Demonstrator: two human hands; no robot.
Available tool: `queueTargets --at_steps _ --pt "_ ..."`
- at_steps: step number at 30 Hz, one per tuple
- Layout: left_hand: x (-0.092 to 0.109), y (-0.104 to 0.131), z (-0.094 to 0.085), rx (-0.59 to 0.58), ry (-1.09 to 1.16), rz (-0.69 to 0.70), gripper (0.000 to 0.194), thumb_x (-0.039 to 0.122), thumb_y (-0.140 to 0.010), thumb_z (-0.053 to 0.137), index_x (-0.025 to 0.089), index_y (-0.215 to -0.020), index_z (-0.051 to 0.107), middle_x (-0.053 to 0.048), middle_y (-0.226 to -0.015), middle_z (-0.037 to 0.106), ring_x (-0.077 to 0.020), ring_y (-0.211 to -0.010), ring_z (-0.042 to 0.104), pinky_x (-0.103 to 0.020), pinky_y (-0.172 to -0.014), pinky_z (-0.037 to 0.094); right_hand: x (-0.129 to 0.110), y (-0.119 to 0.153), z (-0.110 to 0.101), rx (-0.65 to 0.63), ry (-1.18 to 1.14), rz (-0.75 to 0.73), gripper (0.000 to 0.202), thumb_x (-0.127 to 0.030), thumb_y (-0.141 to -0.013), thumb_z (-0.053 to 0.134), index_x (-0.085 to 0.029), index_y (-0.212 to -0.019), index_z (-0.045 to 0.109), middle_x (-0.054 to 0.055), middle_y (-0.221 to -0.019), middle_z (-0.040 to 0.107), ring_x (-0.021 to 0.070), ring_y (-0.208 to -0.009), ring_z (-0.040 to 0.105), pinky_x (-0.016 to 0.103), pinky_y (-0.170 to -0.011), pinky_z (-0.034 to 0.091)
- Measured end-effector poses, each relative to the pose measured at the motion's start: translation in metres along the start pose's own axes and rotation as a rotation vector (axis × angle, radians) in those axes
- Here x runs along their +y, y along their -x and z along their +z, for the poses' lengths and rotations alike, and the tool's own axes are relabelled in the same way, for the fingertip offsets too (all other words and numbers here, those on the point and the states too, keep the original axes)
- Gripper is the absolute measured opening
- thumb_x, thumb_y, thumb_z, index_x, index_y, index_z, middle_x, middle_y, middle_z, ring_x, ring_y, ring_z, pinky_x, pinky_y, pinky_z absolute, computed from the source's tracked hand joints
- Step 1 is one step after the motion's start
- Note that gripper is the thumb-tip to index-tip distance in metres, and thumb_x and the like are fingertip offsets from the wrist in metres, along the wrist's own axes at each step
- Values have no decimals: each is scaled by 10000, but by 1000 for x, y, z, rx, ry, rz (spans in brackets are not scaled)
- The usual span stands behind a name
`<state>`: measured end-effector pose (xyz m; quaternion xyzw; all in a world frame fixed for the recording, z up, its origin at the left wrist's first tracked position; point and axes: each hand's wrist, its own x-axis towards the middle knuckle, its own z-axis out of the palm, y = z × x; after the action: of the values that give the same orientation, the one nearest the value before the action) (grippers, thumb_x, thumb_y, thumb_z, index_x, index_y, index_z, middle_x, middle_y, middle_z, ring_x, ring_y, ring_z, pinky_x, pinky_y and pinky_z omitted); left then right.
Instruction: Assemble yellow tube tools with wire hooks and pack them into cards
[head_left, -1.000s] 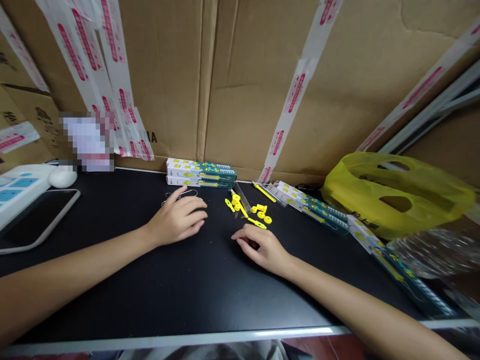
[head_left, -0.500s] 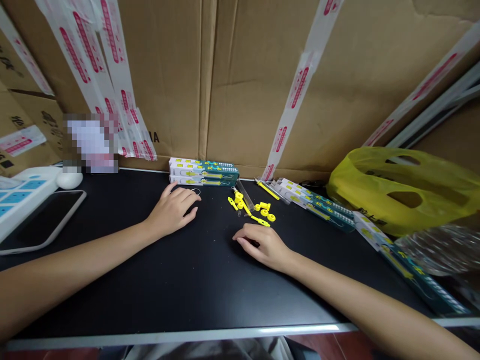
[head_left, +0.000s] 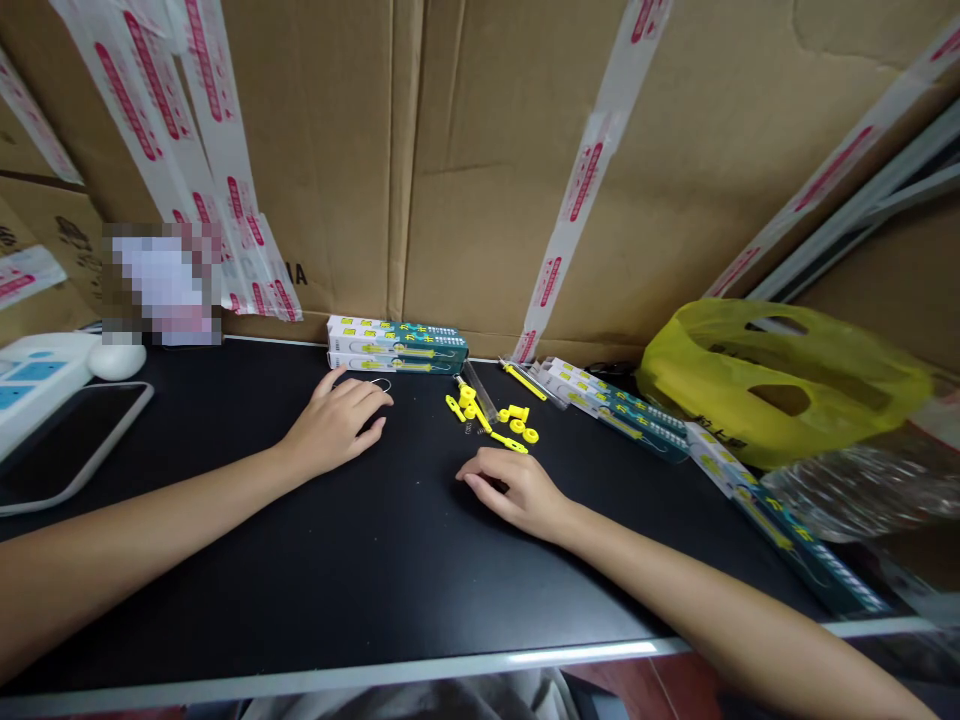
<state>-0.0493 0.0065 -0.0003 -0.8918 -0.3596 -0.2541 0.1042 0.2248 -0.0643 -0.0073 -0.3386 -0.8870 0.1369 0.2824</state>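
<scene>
My left hand [head_left: 334,425] rests on the black tabletop with its fingers spread, holding nothing. Its fingertips are close to a small wire loop [head_left: 382,384] and the front of two stacked spring-scale boxes [head_left: 397,347]. To the right, my right hand [head_left: 517,490] rests loosely curled, a gap showing between thumb and palm; nothing is visible in it. Just beyond it lie loose yellow plastic parts [head_left: 517,426], small metal springs [head_left: 469,428] and a clear tube [head_left: 480,392]. A yellow rod with a spring [head_left: 523,380] lies farther back.
More spring-scale boxes [head_left: 615,408] line the right side, beside a yellow plastic bag [head_left: 697,360] and crumpled clear plastic [head_left: 840,490]. At left are a phone [head_left: 67,450], a power strip [head_left: 45,375] and a white rounded object [head_left: 116,358]. Taped cardboard [head_left: 495,200] stands behind the table.
The view has turned slightly to the right, so everything sits a little farther left in the picture. Both hands keep nearly the same places and poses, and the yellow parts lie as before.
</scene>
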Motion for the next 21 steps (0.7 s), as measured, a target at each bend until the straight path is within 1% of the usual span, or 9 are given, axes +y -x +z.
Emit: queueTargets --at_steps 10,12,16,19,21 --pt "0 0 -1 -25 -1 61 207 238 -871 450 202 -1002 607 -39 -1001 662 -202 -971 596 -499 -1076 231 2 1 -1 16 -9 -10 173 -211 -916 449 -179 -881 616 56 -816 669 145 -734 619 252 -686 481" --pt "1 0 -1 -33 -3 73 204 233 -876 446 200 -1002 603 -37 -1000 660 -197 -974 596 -495 -1077 234 1 1 -1 37 -15 -22 175 -210 -917 446 -177 -881 614 57 -806 666 142 -723 618 248 -676 480" --pt "1 0 -1 -34 0 84 201 231 -880 444 199 -1006 597 -37 -1010 658 -193 -985 595 -492 -1078 232 0 5 -2 120 4 -42 189 -204 -926 424 -179 -938 611 58 -826 667 143 -744 623 249 -692 476" --pt "1 0 -1 -34 7 70 202 235 -879 446 200 -1017 589 -38 -1022 656 -195 -998 590 -489 -1076 235 6 6 -14 206 90 -38 222 -215 -933 389 -180 -954 608 61 -853 672 153 -780 630 261 -722 471" --pt "2 1 0 -28 10 45 201 244 -880 448 201 -1022 582 -35 -1018 656 -196 -997 588 -491 -1075 235 18 3 -30 294 209 30 242 -239 -933 375 -179 -929 610 65 -856 673 165 -790 629 270 -724 462"
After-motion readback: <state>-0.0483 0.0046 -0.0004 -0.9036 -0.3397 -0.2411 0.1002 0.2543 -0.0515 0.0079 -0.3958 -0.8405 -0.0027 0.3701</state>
